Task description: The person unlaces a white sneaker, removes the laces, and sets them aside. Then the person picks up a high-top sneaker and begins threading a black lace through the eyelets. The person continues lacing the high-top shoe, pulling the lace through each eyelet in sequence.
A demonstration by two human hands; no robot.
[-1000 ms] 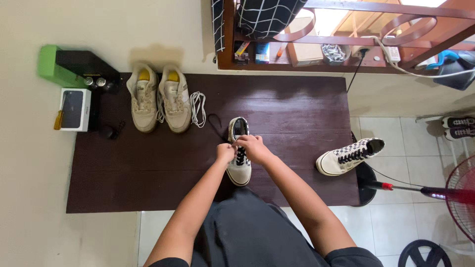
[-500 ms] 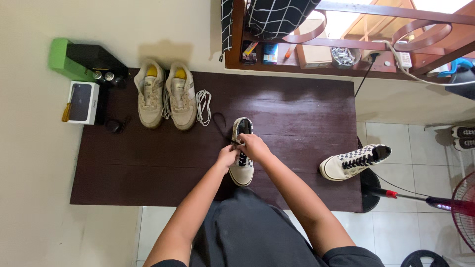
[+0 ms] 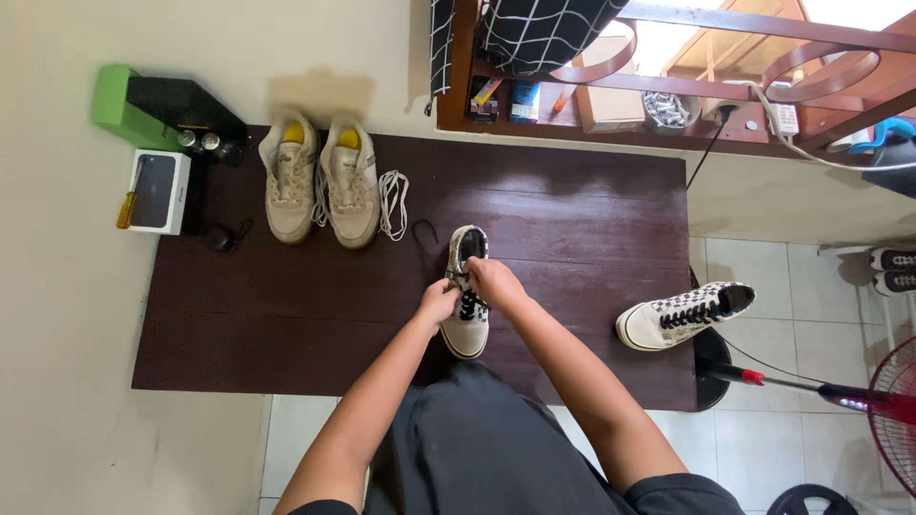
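Lacing goes well if the left hand (image 3: 438, 303) steadies the checkered sneaker (image 3: 465, 294) while the right hand (image 3: 490, 280), fingers seemingly pinched on the black lace (image 3: 467, 306), pulls evenly.

A dark brown wooden surface (image 3: 572, 219) fills the centre. Pale cream floor (image 3: 57, 362) lies at nine o'clock, white tiles (image 3: 773, 257) at three o'clock. A reddish wooden shelf (image 3: 668, 67) sits at one o'clock, daylight behind.

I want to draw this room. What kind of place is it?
Probably a room in a home. There is a tiled floor, a wooden shelf of small household things, a fan, and shoes on a low dark table where both hands lace a sneaker.
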